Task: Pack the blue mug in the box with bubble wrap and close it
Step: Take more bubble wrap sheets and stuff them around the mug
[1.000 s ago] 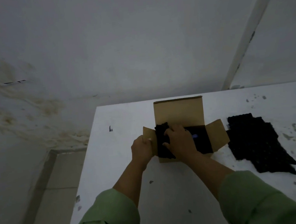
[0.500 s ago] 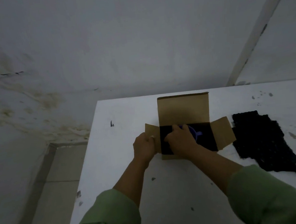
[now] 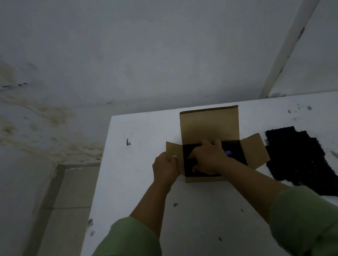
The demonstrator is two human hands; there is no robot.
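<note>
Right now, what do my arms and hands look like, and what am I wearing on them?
Both arms wear loose green sleeves, the left sleeve and the right sleeve, pushed up so the forearms are bare. The left hand and right hand are bare too: no gloves, and no watch or rings that show in this dim light.

The open brown cardboard box (image 3: pixel 209 124) sits on the white counter (image 3: pixel 141 192), near its far edge. At three o'clock of the box, just beside its side flap, lies a flat sheet of black bubble wrap (image 3: pixel 297 161). In the box — under the right hand (image 3: pixel 209 158) — a blue mug (image 3: pixel 228 153) peeks out; the left hand (image 3: pixel 164 167) is at nine o'clock on the flap.
</note>
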